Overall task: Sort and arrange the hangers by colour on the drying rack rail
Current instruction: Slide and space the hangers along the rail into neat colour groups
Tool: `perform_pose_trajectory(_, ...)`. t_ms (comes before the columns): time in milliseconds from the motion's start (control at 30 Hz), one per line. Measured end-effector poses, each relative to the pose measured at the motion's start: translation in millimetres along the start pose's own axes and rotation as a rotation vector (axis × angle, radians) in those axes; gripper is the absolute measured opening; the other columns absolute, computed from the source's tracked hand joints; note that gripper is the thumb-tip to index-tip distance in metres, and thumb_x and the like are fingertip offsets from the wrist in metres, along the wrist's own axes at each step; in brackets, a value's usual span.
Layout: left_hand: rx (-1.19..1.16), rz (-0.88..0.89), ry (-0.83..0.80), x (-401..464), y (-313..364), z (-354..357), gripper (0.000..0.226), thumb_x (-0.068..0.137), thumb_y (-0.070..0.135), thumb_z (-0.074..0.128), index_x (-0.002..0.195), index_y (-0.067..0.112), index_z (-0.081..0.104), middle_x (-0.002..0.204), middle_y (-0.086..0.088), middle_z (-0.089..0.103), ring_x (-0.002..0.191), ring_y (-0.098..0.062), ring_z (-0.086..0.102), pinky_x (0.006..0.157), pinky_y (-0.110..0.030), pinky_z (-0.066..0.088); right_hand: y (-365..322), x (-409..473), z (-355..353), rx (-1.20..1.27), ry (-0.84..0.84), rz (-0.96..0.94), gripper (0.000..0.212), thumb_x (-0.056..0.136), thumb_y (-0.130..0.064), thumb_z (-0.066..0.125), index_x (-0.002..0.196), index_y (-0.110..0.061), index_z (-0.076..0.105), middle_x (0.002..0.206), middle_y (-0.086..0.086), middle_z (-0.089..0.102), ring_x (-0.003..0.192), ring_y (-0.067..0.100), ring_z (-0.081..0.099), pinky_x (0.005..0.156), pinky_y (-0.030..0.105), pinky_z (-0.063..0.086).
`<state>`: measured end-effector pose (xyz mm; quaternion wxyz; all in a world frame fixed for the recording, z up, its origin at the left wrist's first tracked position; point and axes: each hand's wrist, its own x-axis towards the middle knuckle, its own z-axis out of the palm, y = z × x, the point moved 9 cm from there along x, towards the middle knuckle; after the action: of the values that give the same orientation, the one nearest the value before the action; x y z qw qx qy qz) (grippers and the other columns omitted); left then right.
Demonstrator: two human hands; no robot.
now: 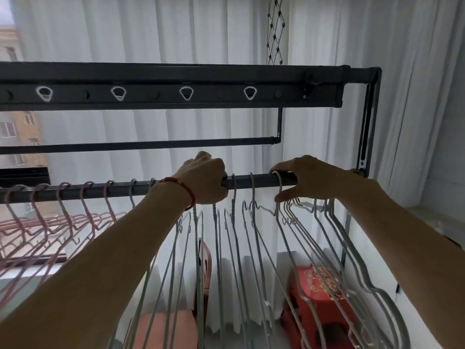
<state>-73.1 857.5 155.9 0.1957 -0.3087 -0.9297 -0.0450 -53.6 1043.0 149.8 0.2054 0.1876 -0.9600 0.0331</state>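
Pink hangers (63,222) hang at left on the rail (261,178), grey hangers (251,235) centre and right. Left hand (206,177) clenches the rail, covering some hooks. Right hand (309,180) pinches one grey hook (278,182); hooks behind it are hidden. Red stool (317,298) sits below, partly obscured.

I count five pink hangers (63,212) hooked on the rail (100,191) to my left. Grey hangers (254,222): five hooks show on the rail, and more hang bunched under my two hands, too overlapped to number exactly. The upper bar (151,95) carries four white-rimmed holes (186,93). Below stand two red stools (319,306). One red bracelet (186,190) circles my left wrist.
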Motion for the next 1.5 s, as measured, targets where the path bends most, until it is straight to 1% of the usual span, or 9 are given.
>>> perform_pose_trajectory(167, 0.019, 0.004, 0.009, 1.0, -0.2, 2.7, 0.023, 0.092, 0.029, 0.053, 0.082, 0.014, 0.067, 0.086, -0.005, 0.053, 0.111, -0.024, 0.046, 0.077, -0.036, 0.044, -7.6, 6.4, 0.8, -0.03, 0.01, -0.019, 0.049, 0.076, -0.056, 0.078, 0.111, -0.025, 0.063, 0.071, -0.016, 0.052, 0.065, 0.001, 0.049, 0.071, 0.026, 0.037)
perform_pose_trajectory(333, 0.018, 0.004, 0.023, 1.0, -1.8, 2.8, 0.021, 0.092, 0.029, 0.055, 0.084, 0.015, 0.069, 0.089, -0.005, 0.053, 0.11, -0.023, 0.046, 0.076, -0.035, 0.044, -7.2, 8.1, 3.3, -0.016, 0.0, -0.026, 0.052, 0.075, -0.057, 0.078, 0.112, -0.024, 0.063, 0.076, -0.013, 0.058, 0.069, 0.007, 0.055, 0.073, 0.031, 0.047)
perform_pose_trajectory(733, 0.023, 0.01, 0.032, -4.2, -6.0, -0.5, 0.022, 0.094, 0.029, 0.054, 0.096, 0.015, 0.071, 0.091, -0.006, 0.057, 0.113, -0.023, 0.044, 0.085, -0.037, 0.047, -14.8, 16.5, 10.2, 0.013, -0.008, -0.035, 0.057, 0.074, -0.06, 0.076, 0.115, -0.025, 0.062, 0.083, -0.014, 0.06, 0.074, 0.004, 0.056, 0.075, 0.03, 0.048)
perform_pose_trajectory(800, 0.027, 0.014, 0.034, -5.0, -6.2, -1.2, 0.022, 0.094, 0.028, 0.053, 0.094, 0.015, 0.071, 0.089, -0.006, 0.057, 0.113, -0.022, 0.044, 0.085, -0.037, 0.047, -14.2, 14.3, 10.7, -0.002, -0.021, -0.025, 0.072, 0.07, -0.067, 0.074, 0.126, -0.025, 0.057, 0.092, -0.016, 0.063, 0.081, 0.006, 0.059, 0.082, 0.031, 0.047)
perform_pose_trajectory(867, 0.032, 0.018, 0.037, -5.3, -5.8, -2.1, 0.022, 0.094, 0.028, 0.053, 0.094, 0.015, 0.071, 0.088, -0.005, 0.057, 0.112, -0.022, 0.044, 0.083, -0.036, 0.044, -7.2, 7.5, 6.4, -0.021, -0.02, 0.002, 0.092, 0.066, -0.069, 0.074, 0.141, -0.023, 0.047, 0.113, -0.012, 0.066, 0.102, 0.012, 0.062, 0.097, 0.035, 0.046)
perform_pose_trajectory(967, 0.028, 0.019, 0.036, -5.4, -5.4, -1.5, 0.022, 0.095, 0.028, 0.053, 0.096, 0.016, 0.071, 0.089, -0.005, 0.057, 0.112, -0.022, 0.044, 0.082, -0.034, 0.042, 19.8, -11.6, -8.7, -0.046, 0.006, 0.092, 0.095, 0.066, -0.065, 0.078, 0.145, -0.024, 0.045, 0.135, -0.01, 0.058, 0.12, 0.016, 0.056, 0.106, 0.039, 0.041)
perform_pose_trajectory(1100, 0.026, 0.025, 0.036, -5.8, -4.1, -1.5, 0.023, 0.095, 0.029, 0.053, 0.099, 0.016, 0.071, 0.094, -0.006, 0.058, 0.113, -0.021, 0.043, 0.084, -0.034, 0.044, 51.2, -36.3, -9.0, -0.101, -0.076, 0.188, 0.089, 0.059, -0.078, 0.065, 0.133, -0.029, 0.054, 0.116, -0.007, 0.066, 0.097, 0.013, 0.06, 0.092, 0.038, 0.049)
perform_pose_trajectory(1333, 0.024, 0.02, 0.032, -6.1, -0.4, -1.5, 0.023, 0.096, 0.029, 0.053, 0.096, 0.015, 0.071, 0.092, -0.006, 0.057, 0.116, -0.022, 0.043, 0.087, -0.035, 0.043, 45.8, -31.7, -9.3, -0.063, 0.008, 0.152, 0.078, 0.063, -0.062, 0.08, 0.128, -0.025, 0.058, 0.101, -0.007, 0.065, 0.09, 0.016, 0.061, 0.082, 0.028, 0.04)
perform_pose_trajectory(1500, 0.035, 0.018, 0.033, -7.1, 2.3, -1.3, 0.022, 0.097, 0.029, 0.052, 0.096, 0.016, 0.069, 0.094, -0.006, 0.057, 0.114, -0.022, 0.044, 0.087, -0.035, 0.043, 34.2, -20.1, -1.2, -0.014, 0.002, 0.125, 0.094, 0.065, -0.058, 0.082, 0.143, -0.02, 0.047, 0.126, 0.002, 0.066, 0.114, 0.023, 0.062, 0.101, 0.035, 0.045)
